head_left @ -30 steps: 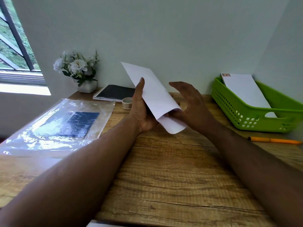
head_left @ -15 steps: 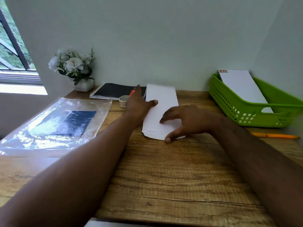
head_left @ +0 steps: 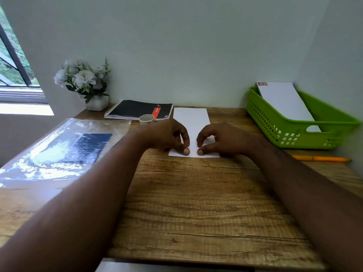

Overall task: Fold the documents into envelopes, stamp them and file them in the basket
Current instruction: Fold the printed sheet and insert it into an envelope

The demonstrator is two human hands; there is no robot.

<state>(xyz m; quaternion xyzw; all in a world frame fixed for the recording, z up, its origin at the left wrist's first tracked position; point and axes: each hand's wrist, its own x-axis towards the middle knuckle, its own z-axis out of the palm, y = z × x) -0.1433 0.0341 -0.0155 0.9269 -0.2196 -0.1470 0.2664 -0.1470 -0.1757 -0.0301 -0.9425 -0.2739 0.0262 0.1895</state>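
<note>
Both hands, left hand [head_left: 169, 137] and right hand [head_left: 218, 139], are pressing curled fingertips on the envelope [head_left: 191, 122], near its 6 o'clock edge. It is looking light, thin and slippery; pinching an edge seems best.

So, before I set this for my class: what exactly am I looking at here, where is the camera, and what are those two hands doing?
There is no machine: a person wears a wide-angle camera on the head, looking forward and down at their own arms. On the wooden desk lies a white envelope. The left hand and right hand both press their thumbs on its near edge, fingers curled above. To the right stands a green basket already holding one stamped envelope, with an orange pen nearby. To the left: a plastic sleeve, a notebook, a small tape roll and potted flowers.
</note>
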